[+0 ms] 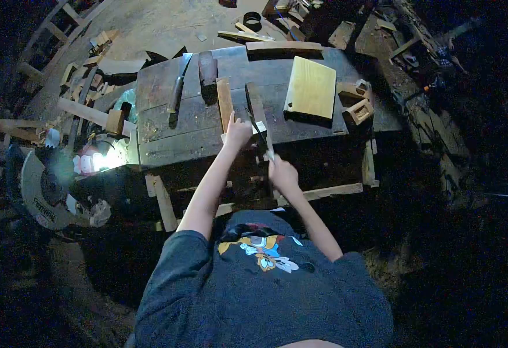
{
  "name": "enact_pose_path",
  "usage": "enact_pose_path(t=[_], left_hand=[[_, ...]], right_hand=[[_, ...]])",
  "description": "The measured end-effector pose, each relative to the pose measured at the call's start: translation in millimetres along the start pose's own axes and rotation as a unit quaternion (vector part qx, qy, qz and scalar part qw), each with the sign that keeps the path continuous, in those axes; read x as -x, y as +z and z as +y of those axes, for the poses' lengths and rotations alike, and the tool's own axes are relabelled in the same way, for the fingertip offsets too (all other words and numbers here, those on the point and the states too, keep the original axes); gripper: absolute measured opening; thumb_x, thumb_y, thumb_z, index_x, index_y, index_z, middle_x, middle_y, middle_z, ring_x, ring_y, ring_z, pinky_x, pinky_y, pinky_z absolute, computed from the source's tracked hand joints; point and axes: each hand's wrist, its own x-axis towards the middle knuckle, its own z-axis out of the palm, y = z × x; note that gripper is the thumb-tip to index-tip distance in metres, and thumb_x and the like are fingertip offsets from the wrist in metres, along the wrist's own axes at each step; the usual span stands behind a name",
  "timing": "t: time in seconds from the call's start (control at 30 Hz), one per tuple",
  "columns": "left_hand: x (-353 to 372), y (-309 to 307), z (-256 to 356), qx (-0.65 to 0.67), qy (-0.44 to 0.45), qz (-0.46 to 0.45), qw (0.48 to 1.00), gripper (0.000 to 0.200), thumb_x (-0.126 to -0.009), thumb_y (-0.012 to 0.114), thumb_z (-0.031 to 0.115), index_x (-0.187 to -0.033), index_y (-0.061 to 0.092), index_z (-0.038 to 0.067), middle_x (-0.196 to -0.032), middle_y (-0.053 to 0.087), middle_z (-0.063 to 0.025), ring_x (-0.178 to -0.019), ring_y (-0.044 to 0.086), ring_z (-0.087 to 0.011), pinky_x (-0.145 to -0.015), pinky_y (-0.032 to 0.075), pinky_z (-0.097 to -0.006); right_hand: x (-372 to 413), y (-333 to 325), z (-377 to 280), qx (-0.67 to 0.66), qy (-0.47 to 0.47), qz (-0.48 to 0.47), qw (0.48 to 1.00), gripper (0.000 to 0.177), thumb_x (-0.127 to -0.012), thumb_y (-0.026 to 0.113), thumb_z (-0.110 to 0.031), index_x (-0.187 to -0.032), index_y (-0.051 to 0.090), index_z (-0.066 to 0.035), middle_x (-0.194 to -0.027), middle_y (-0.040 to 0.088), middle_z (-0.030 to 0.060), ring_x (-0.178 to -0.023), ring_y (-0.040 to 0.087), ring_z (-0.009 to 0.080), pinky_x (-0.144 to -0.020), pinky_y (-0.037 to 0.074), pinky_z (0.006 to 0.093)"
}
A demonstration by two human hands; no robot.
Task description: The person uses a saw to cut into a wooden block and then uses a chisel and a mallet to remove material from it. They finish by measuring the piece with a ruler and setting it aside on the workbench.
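My right hand point(283, 175) is closed round the near end of a long, thin-bladed tool point(261, 137), which looks like a saw; its kind is not certain. The dark blade points away from me over the bench edge, beside a small pale wood block point(258, 127). My left hand point(238, 132) rests at that block's left side, fingers curled and one stretched forward, seemingly gripping the block. Just beyond it lies a reddish-brown wood strip point(225, 98). A darker board point(255, 101) lies lengthwise beyond the block.
The dark plank workbench point(155, 127) holds a long-handled chisel-like tool point(177, 93), a dark wooden block point(208, 72), a yellow board point(312, 87) and a mortised block point(359, 110). At left stand a bright lamp point(100, 162) and a circular power saw point(39, 191). Wood scraps litter the floor.
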Motion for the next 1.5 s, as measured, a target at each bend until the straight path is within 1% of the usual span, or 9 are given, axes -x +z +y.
enact_pose_path(t=[0.23,0.3,0.6,0.77,0.9,1.0,1.17,1.33,1.5], left_hand=[[2,15,3,-0.051,0.015,0.077,0.996,0.008,-0.063,0.044,0.011,-0.061,0.051,0.006,-0.056,0.053,-0.0085,-0.064,0.054,-0.0213,-0.084,0.028,-0.0409],[1,1,6,-0.065,-0.071,0.060,0.994,0.008,-0.064,0.044,0.011,-0.061,0.050,0.007,-0.055,0.053,-0.0081,-0.063,0.053,-0.0208,-0.082,0.029,-0.0401],[8,3,11,-0.059,-0.027,0.059,0.996,0.008,-0.066,0.042,0.012,-0.064,0.049,0.008,-0.059,0.054,-0.0073,-0.061,0.052,-0.0188,-0.081,0.031,-0.0373],[11,6,13,-0.102,-0.004,0.142,0.985,0.003,-0.065,0.044,0.011,-0.063,0.045,0.010,-0.054,0.048,-0.0029,-0.059,0.050,-0.0164,-0.083,0.030,-0.0387],[11,-2,13,-0.101,0.035,0.132,0.985,0.002,-0.064,0.044,0.009,-0.063,0.044,0.010,-0.052,0.044,-0.0015,-0.058,0.050,-0.0157,-0.087,0.025,-0.0408],[11,-11,16,-0.070,-0.043,0.113,0.990,0.003,-0.063,0.046,0.009,-0.066,0.045,0.009,-0.055,0.048,-0.0028,-0.062,0.050,-0.0167,-0.091,0.017,-0.0434],[9,-27,16,-0.033,-0.046,0.002,0.998,0.010,-0.061,0.049,0.009,-0.071,0.046,0.008,-0.063,0.052,-0.0046,-0.069,0.051,-0.0186,-0.092,0.009,-0.0448],[14,-8,21,-0.117,0.005,0.101,0.988,0.001,-0.065,0.044,0.009,-0.066,0.043,0.009,-0.055,0.045,-0.0017,-0.063,0.048,-0.0163,-0.090,0.019,-0.0430],[16,-18,18,-0.099,-0.008,0.091,0.991,0.003,-0.063,0.046,0.010,-0.065,0.044,0.010,-0.057,0.046,-0.0026,-0.065,0.049,-0.0163,-0.091,0.019,-0.0423]], right_hand=[[43,-11,2,0.076,0.028,-0.024,0.996,0.016,-0.073,0.039,-0.018,-0.077,0.043,-0.003,-0.055,0.052,0.0167,-0.052,0.053,0.0302,-0.046,0.043,0.0393],[29,-7,4,0.072,0.046,0.009,0.996,0.017,-0.073,0.039,-0.019,-0.077,0.042,-0.003,-0.057,0.053,0.0164,-0.052,0.054,0.0297,-0.046,0.043,0.0392],[70,-13,15,0.082,0.029,-0.035,0.996,0.017,-0.073,0.040,-0.020,-0.080,0.041,-0.004,-0.054,0.052,0.0157,-0.051,0.053,0.0311,-0.048,0.042,0.0412],[62,-10,10,0.082,0.028,-0.034,0.996,0.018,-0.073,0.040,-0.020,-0.080,0.042,-0.003,-0.054,0.052,0.0158,-0.051,0.053,0.0312,-0.049,0.042,0.0422],[-1,13,2,0.011,-0.014,0.043,0.999,0.016,-0.073,0.041,-0.020,-0.076,0.043,-0.005,-0.055,0.050,0.0182,-0.052,0.051,0.0320,-0.048,0.041,0.0410],[-18,16,-2,0.056,-0.011,0.033,0.998,0.016,-0.073,0.041,-0.020,-0.080,0.044,-0.005,-0.056,0.052,0.0163,-0.049,0.053,0.0303,-0.045,0.042,0.0398],[49,-3,14,0.084,0.004,-0.005,0.996,0.018,-0.072,0.042,-0.020,-0.083,0.041,-0.005,-0.053,0.051,0.0167,-0.049,0.052,0.0309,-0.045,0.042,0.0401],[34,1,11,0.043,0.006,-0.008,0.999,0.019,-0.072,0.041,-0.020,-0.084,0.043,-0.005,-0.054,0.052,0.0159,-0.050,0.053,0.0309,-0.046,0.043,0.0396],[-20,17,-3,0.036,-0.023,0.008,0.999,0.021,-0.072,0.040,-0.021,-0.085,0.045,-0.005,-0.058,0.053,0.0164,-0.054,0.053,0.0313,-0.049,0.043,0.0405]])
